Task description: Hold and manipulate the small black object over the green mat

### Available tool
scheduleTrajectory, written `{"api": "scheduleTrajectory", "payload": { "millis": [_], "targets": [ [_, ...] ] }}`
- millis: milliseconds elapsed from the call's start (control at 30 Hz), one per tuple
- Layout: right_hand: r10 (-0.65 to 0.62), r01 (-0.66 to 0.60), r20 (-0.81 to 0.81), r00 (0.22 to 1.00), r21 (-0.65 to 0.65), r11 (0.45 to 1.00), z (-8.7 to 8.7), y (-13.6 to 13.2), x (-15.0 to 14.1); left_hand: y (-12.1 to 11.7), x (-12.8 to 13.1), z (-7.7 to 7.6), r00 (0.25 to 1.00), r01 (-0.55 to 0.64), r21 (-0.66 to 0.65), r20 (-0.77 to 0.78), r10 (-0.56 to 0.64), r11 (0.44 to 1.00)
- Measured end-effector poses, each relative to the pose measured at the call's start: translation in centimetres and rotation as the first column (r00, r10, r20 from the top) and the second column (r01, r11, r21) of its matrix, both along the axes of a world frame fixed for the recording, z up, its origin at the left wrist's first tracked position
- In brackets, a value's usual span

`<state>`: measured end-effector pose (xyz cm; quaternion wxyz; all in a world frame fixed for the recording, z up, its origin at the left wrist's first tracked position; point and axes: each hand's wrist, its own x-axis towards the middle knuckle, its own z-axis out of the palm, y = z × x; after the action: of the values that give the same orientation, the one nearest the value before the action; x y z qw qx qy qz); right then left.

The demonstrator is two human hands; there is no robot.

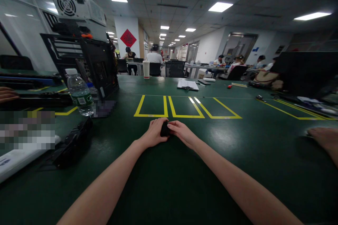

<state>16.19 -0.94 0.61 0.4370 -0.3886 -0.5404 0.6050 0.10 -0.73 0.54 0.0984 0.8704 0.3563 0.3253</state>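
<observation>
A small black object [165, 129] is between my two hands, just above or on the green table [158, 182]; its kind is hard to make out. Fingers of my left hand [154, 132] wrap round it from the left. My right hand [183, 133] pinches at its right side with thumb and forefinger. Just beyond my hands, yellow tape [151, 115] marks several outlined areas on the tabletop.
At left stand a water bottle [80, 93] and an open black computer case [99, 63] topped by a power supply [76, 5]. A clipboard [187, 84] and a white cup [146, 69] are farther back. Another person's hand [326, 140] is at the right edge.
</observation>
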Motion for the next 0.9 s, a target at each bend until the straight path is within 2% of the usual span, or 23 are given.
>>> {"api": "scheduleTrajectory", "payload": {
  "millis": [200,500,767,900],
  "targets": [
    [0.062,-0.062,0.0,0.998,0.008,0.998,1.0,-0.8,0.5,-0.1,-0.1,0.2,1.0,0.001,-0.005,0.003,-0.001,1.0],
    [0.004,-0.004,0.018,1.0,-0.002,1.0,0.1,-0.3,0.0,-0.2,-0.1,0.4,1.0,0.013,-0.022,0.01,-0.012,1.0],
    [0.055,-0.055,0.013,0.998,-0.006,0.998,1.3,-0.9,0.2,-0.2,0.0,0.4,1.0,0.0,-0.026,0.008,0.0,1.0],
    [0.046,-0.046,0.009,0.999,0.009,0.999,1.1,-1.0,0.1,-0.2,0.0,0.4,1.0,-0.001,-0.019,0.006,0.001,1.0]
  ]
}}
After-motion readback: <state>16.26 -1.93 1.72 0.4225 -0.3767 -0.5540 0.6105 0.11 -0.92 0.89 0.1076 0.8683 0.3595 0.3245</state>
